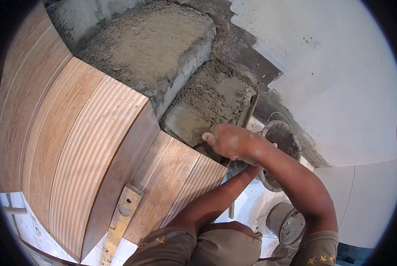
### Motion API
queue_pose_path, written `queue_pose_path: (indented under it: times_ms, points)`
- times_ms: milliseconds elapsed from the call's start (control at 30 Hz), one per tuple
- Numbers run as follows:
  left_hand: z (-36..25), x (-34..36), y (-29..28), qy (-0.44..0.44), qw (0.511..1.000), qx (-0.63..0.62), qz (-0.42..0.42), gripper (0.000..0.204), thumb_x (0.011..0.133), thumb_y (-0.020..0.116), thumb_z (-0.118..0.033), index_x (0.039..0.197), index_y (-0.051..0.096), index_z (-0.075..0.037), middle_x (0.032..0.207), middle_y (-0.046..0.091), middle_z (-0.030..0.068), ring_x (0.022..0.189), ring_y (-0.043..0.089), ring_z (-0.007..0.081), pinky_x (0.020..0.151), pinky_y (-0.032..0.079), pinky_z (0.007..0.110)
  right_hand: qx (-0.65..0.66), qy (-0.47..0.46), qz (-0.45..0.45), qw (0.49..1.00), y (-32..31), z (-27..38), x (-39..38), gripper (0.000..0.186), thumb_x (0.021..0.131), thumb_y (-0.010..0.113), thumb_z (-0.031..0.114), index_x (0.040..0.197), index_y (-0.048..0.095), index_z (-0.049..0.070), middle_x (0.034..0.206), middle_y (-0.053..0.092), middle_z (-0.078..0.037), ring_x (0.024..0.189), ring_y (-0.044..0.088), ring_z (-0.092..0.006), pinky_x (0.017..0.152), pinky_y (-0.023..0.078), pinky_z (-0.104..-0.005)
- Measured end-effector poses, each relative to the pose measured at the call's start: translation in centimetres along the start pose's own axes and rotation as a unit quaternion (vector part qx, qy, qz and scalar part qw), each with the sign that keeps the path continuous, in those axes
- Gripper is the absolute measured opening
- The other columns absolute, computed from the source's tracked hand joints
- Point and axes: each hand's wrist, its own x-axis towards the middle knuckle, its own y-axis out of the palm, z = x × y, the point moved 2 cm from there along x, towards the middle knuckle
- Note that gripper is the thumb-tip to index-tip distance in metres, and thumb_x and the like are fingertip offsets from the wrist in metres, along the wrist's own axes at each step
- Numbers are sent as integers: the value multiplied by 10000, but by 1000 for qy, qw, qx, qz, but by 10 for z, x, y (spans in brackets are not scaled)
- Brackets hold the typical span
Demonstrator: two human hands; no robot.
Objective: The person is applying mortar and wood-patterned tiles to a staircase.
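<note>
My right hand (229, 141) is closed in a fist above the near end of a stair tread bed covered in wet grey mortar (222, 91). A dark shape shows beneath the fist, too hidden to name. The mortar is smoothed near the hand and lumpy farther back. My left forearm (222, 197) reaches up from below and passes under the right one; the left hand is mostly hidden behind my right wrist, so its fingers do not show. Wood-look tiles (167, 166) with ridged front strips cover the steps just left of my hands.
A mortar-smeared bucket (283, 135) with a wire handle stands right of my hands; a second grey bucket (287, 221) sits nearer. A yellow spirit level (121, 217) leans on the tiled steps. A rough concrete step (145, 42) rises behind, beside a white wall (336, 84).
</note>
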Motion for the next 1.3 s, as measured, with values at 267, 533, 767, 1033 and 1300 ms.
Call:
queue_pose_path:
  times_ms: [267,533,767,1033,1300]
  points:
    - [54,4,-52,-26,988,13,-150,897,878,748,-437,1502,314,40,1459,471,264,1357,479,266,1088,392,395,-257,-100,-120,954,1,36,13,429,1032,456,416,1041,596,10,833,714,-227,839,711,-411,750,563,-504]
    - [52,22,-41,55,922,318,-214,745,882,717,-373,1442,428,23,1437,490,271,1347,479,377,1101,387,432,-286,31,-177,941,-55,-25,45,463,1050,412,432,1126,561,1,864,711,-242,852,708,-420,736,569,-519]
    - [34,11,-49,31,928,269,-256,843,847,751,-393,1453,384,63,1407,507,301,1337,482,417,1113,377,436,-302,10,-252,919,-82,-44,88,470,1040,426,427,1071,606,-6,884,714,-249,872,709,-420,771,566,-505]
    - [46,16,-48,56,918,290,-263,898,837,751,-413,1457,363,108,1430,473,335,1359,461,415,1138,352,425,-14,103,-136,985,-99,-54,101,535,1041,431,470,928,640,-9,719,646,-172,653,658,-304,606,530,-457]
    - [69,19,-75,54,859,474,-186,723,861,719,-449,1386,490,-8,1286,606,244,1187,589,389,1016,447,449,75,95,98,988,-30,-35,22,457,1064,404,441,1131,608,38,747,659,-118,640,662,-265,544,555,-444]
